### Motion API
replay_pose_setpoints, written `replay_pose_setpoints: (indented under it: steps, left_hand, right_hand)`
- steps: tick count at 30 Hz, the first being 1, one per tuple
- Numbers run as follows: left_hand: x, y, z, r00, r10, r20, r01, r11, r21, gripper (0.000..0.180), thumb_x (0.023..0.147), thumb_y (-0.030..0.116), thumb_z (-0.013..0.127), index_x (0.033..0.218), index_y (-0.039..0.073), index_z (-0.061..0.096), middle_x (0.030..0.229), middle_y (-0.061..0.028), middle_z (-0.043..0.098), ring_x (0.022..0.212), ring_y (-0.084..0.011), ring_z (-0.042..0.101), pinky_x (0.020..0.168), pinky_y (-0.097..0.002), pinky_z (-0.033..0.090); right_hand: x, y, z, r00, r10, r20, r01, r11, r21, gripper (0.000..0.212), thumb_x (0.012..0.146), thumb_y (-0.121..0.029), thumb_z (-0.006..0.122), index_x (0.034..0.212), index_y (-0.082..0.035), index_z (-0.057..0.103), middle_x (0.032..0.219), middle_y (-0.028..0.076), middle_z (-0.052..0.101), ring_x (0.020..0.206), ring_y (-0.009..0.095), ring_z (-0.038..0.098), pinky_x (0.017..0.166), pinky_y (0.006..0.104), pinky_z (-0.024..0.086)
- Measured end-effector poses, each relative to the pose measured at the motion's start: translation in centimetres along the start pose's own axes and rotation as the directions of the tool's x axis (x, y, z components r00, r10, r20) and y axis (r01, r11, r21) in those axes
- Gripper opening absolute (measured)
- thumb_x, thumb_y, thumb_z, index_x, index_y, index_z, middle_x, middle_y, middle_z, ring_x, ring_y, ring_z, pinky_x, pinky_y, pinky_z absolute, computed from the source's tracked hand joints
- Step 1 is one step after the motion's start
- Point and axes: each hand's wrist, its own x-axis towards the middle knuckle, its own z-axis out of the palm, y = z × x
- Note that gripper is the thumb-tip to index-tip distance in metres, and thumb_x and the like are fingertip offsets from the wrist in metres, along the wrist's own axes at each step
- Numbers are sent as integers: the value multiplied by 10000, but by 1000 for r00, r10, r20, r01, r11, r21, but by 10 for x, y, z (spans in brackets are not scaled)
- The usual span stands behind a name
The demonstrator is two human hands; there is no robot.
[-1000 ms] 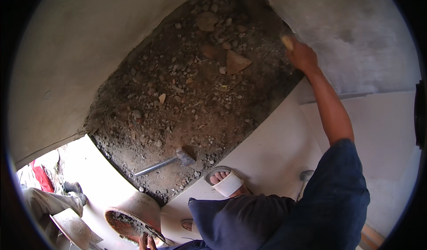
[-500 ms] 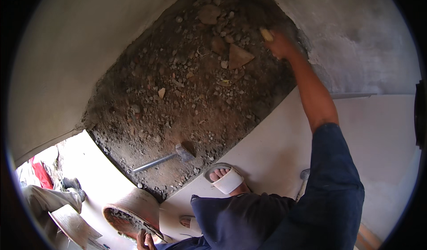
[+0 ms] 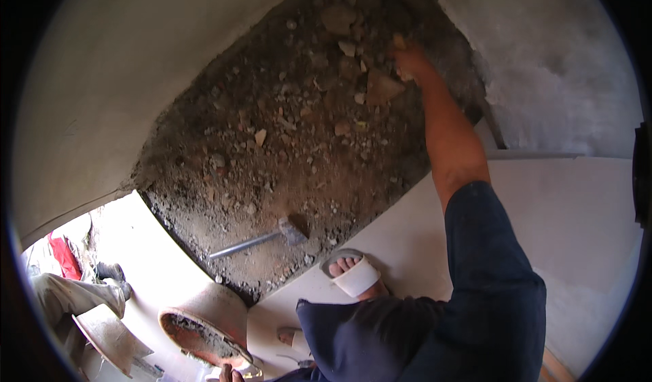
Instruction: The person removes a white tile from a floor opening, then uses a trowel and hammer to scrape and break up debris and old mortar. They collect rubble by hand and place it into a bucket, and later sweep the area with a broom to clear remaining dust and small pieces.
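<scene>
My right hand (image 3: 411,63) reaches far over the rubble-covered patch (image 3: 272,171). Its fingers are closed round a short yellowish handle-like piece (image 3: 399,42); what it belongs to cannot be made out. Close to that hand lies a flat triangular shard (image 3: 384,88) among the stones. A hammer (image 3: 291,232) with a metal shaft rests on the dirt nearer to me. At the lower edge, my left hand (image 3: 232,375) shows only a few bent fingers, beside a worn bucket (image 3: 216,308) coated inside with grey mortar. Whether those fingers grip anything is hidden.
Plastered walls (image 3: 122,63) flank the patch, and large pale floor tiles (image 3: 536,212) border it on my side. My sandalled foot (image 3: 353,273) stands at the tile edge. At lower left sits another person's leg (image 3: 78,294) near a tilted pale container (image 3: 109,334).
My right hand has moved left, closer to the triangular shard, still closed on the yellowish piece. My left fingers sit slightly lower, and the view has shifted a little.
</scene>
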Motion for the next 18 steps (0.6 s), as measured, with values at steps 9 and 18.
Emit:
replay_pose_setpoints:
  steps: [9, 18]
  left_hand:
    - [16, 11, 2, 998, 56, 42, -66, 951, 302, 441, 971, 320, 545, 1256, -16, 566, 1212, -213, 609, 1137, -307, 556, 981, -401, 422]
    - [43, 9, 1, 998, 56, 38, -65, 952, 298, 421, 975, 275, 551, 1273, -22, 549, 1248, -211, 591, 1159, -300, 540, 994, -384, 406]
  right_hand:
    - [-13, 10, -22, 987, -45, 151, 3, 964, 267, 477, 836, -156, 654, 1237, 22, 468, 714, 69, 552, 531, 165, 521, 459, 342, 434]
    - [-39, 45, 8, 984, -63, 169, -42, 831, 554, 362, 863, -230, 637, 1152, -27, 557, 698, 41, 540, 525, 139, 516, 478, 300, 444]
